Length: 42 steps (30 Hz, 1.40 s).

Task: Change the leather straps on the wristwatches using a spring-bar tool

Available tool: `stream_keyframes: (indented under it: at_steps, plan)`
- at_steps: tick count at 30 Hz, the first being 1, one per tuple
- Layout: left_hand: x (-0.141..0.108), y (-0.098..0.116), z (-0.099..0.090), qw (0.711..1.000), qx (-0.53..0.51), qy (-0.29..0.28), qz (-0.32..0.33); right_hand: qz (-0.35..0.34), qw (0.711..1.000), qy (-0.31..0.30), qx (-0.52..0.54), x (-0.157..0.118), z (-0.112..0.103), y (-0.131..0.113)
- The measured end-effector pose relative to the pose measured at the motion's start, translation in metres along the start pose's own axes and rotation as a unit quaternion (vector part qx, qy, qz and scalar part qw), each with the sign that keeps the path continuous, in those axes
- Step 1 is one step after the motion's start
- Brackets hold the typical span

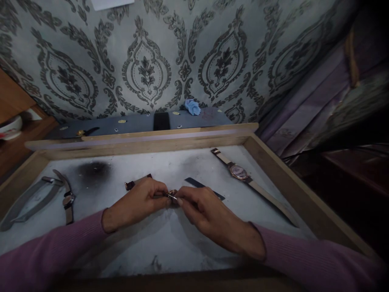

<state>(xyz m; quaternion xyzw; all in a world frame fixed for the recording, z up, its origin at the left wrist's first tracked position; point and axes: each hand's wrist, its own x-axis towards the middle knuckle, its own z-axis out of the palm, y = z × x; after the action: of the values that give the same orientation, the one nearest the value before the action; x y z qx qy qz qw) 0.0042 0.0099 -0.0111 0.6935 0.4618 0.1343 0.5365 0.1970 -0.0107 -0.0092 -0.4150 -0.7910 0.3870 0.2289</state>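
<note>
Between my fingertips, over the middle of the white tray surface, is a small gold-toned watch case, mostly covered by the fingers. My left hand is closed, thumb and forefinger pinching the case's left side. From the right, my right hand is closed in a pinch on a thin shiny metal piece lying across the case; its exact kind is too small to make out. A dark strap with a buckle lies just behind my left hand. Behind my right hand a flat dark strip is partly hidden.
A larger watch with a pale-lined strap lies at right. At left are a smaller watch and grey-handled pliers. The tray's wooden rim surrounds them. Beyond it sit a crumpled blue cloth and a patterned wall.
</note>
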Motion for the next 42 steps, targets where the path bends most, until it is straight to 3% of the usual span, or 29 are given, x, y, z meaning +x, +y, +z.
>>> stream_keyframes:
  at_steps: [42]
  plan:
    - [0.0003, -0.0015, 0.0006, 1.0, 0.025, 0.01, 0.011, 0.006, 1.0, 0.02, -0.005, -0.0001, 0.0025, 0.0044]
